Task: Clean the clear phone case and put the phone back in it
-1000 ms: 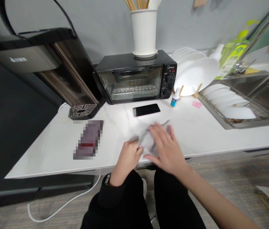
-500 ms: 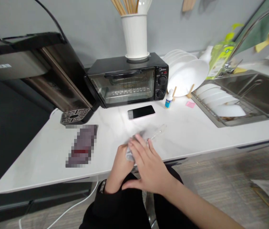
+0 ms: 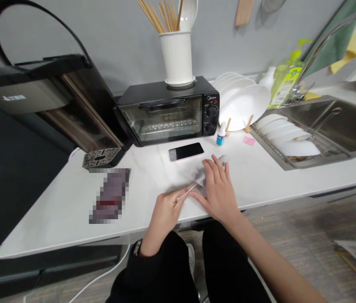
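Observation:
My left hand (image 3: 166, 210), near the counter's front edge, pinches the thin, clear arm of what looks like a pair of glasses (image 3: 188, 190). My right hand (image 3: 220, 189) is bent over a thin grey cloth (image 3: 199, 176) at the other end of that arm; its thumb reaches toward the left fingers. Lenses and the rest of the frame are hidden or blurred under the hand and cloth. Beyond the hands lies a phone (image 3: 186, 152) with a dark screen. A small white spray bottle (image 3: 221, 135) with a blue label stands to its right.
A toaster oven (image 3: 168, 113) carries a white pot (image 3: 177, 57) of chopsticks. To the left stand a black drink machine (image 3: 80, 101) and a pixelated dark item (image 3: 111, 195). Racked plates (image 3: 244, 107), a pink slip (image 3: 249, 141) and a sink (image 3: 351, 126) with dishes are rightward.
My hands have drawn apart: the right moved rightward and away with the cloth, while the left stays near its place. The clear arm now points to my left hand instead of away to the right.

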`<state>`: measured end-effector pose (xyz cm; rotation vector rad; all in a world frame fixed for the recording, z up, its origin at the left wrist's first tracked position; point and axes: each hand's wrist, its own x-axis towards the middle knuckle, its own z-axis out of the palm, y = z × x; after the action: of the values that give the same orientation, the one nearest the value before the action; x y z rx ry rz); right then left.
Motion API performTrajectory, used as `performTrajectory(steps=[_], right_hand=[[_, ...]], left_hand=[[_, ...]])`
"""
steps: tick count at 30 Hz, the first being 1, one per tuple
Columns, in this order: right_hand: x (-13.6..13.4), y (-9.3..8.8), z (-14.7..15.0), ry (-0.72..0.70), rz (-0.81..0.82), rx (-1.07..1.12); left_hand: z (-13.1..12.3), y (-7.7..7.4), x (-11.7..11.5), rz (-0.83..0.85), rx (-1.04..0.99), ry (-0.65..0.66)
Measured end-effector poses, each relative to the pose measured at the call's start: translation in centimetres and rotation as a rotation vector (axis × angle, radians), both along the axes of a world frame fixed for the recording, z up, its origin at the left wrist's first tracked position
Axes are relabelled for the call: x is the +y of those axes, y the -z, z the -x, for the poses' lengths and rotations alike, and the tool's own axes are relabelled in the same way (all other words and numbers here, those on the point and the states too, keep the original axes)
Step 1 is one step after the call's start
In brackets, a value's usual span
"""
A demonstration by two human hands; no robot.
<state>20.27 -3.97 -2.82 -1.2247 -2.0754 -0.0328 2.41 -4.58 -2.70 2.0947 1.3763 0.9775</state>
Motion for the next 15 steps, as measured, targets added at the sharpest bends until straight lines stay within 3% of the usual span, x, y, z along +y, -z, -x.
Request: performTrajectory(steps=[1, 4, 5, 8, 9, 13, 15], right_hand=[[-0.13, 0.00, -0.03, -0.037, -0.006, -0.005], [-0.65, 0.02, 0.22, -0.333, -0.036, -0.095], [-0.65, 0.02, 0.25, -0.349, -0.052, -0.105], [-0.26, 0.01, 0.32, -0.039, -0.035, 0.025], [-0.17, 0.03, 0.43, 0.007, -0.030, 0.055], [-0.22, 0.23, 0.92, -0.319, -0.054, -0.075], [-0.18, 0.31, 0.89, -0.184, -0.046, -0.055]], left_hand=[[0.00, 0.15, 0.01, -0.010, -0.007, -0.007], [0.08, 0.55, 0.04, -0.033, 0.014, -0.023], [0.07, 0.57, 0.04, -0.024, 0.019, -0.027], [-0.10, 0.39, 0.02, 0.021, 0.004, -0.014], [-0.14, 0.33, 0.01, 0.031, -0.002, -0.019], [-0.08, 0.55, -0.03, 0.043, -0.007, -0.054], [-0.07, 0.79, 0.02, 0.054, -0.030, -0.047]])
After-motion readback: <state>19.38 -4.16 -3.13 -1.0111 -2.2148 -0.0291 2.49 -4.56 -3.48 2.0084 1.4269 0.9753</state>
